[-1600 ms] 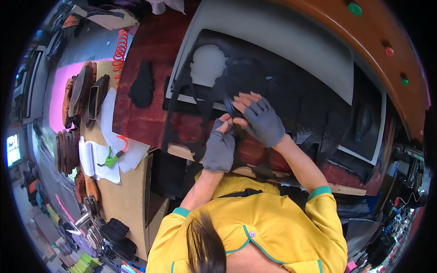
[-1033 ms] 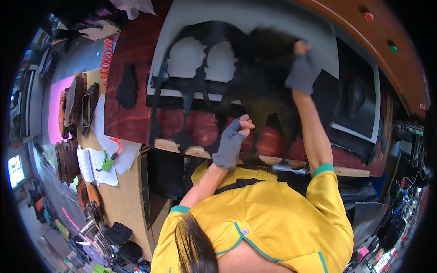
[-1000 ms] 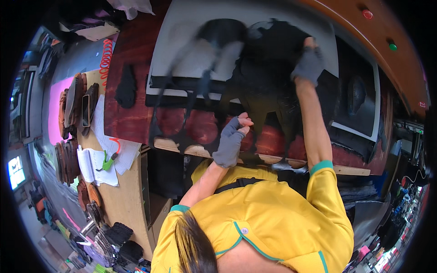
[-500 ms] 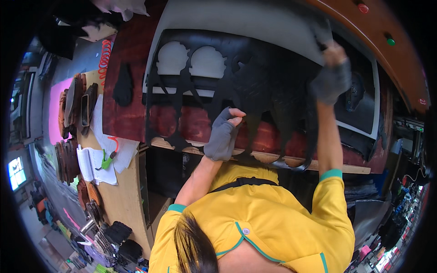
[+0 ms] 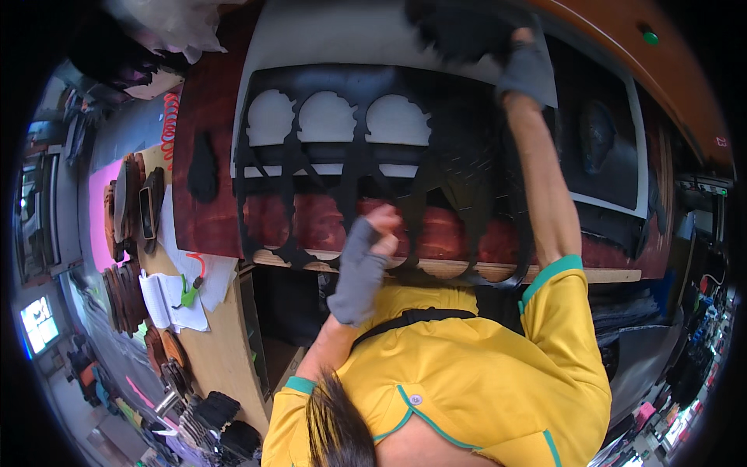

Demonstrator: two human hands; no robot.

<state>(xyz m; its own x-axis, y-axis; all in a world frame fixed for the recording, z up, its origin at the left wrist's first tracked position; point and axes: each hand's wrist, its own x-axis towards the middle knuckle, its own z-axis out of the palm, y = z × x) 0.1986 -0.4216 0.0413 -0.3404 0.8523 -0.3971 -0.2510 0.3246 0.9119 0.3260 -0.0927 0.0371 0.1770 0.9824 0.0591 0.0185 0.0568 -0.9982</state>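
A black sheet (image 5: 311, 159), probably leather, lies on the work table with rows of rounded cut-out holes through it. Three holes along its far side show the pale board (image 5: 327, 39) beneath. My right hand (image 5: 525, 74), in a grey fingerless glove, reaches over the far part of the board. Its fingers are closed on a dark, ragged-edged bunch of black cut-out pieces (image 5: 459, 29), blurred by motion. My left hand (image 5: 364, 261), gloved the same way, hovers above the sheet's near edge. Its fingers are curled, slightly blurred, with nothing visible in them.
On the right, a dark oval-shaped object (image 5: 597, 136) rests on another black sheet. A black piece (image 5: 203, 167) lies on the red table surface at left. Beyond it, a side table holds an open notebook (image 5: 158, 300) and brown stacked pieces (image 5: 120, 288). An orange-brown machine beam (image 5: 622, 31) spans the far right.
My right hand has swung farther away and to the left, carrying black pieces off the sheet. A third far hole now shows pale board. My left hand has drawn back toward me.
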